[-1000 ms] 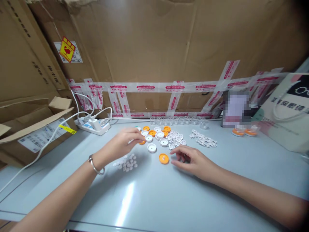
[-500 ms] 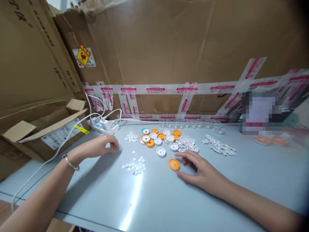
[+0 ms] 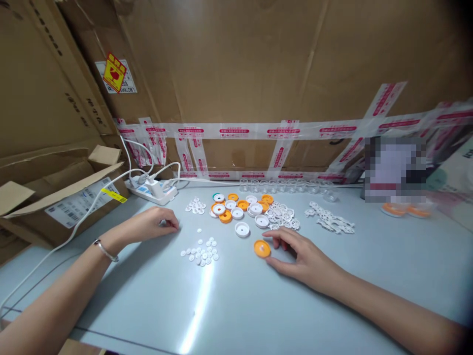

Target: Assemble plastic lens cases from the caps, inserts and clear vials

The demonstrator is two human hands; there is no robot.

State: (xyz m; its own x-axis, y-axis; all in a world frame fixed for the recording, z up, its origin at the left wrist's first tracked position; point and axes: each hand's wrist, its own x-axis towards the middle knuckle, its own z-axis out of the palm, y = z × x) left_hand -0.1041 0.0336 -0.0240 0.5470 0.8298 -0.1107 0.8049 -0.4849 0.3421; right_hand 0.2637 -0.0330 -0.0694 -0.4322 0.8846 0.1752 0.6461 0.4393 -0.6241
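Observation:
My right hand [image 3: 295,254] curves round the right side of a round orange disc [image 3: 262,249], thumb and forefinger at its rim; a pale bit shows at the disc's middle. Behind it lies a white ringed disc [image 3: 242,230]. My left hand [image 3: 164,221] hovers low at the left, thumb and fingertips pinched together; what they hold, if anything, is hidden. To its right are small white round pieces [image 3: 203,254], scattered in a loose group, with another small heap of white pieces [image 3: 195,205] farther back.
Orange and white discs [image 3: 225,216] cluster at mid-table, beside heaps of white lacy pieces [image 3: 281,215] and white strips [image 3: 328,219]. Clear cups [image 3: 281,186] line the back. A power strip [image 3: 151,191] with white cables and an open carton [image 3: 81,197] stand left; a big cardboard box [image 3: 221,64] walls the back.
The camera view has shifted slightly. My left thumb and fingertips have drawn closer together. My right hand stays at the orange disc, with little change between them.

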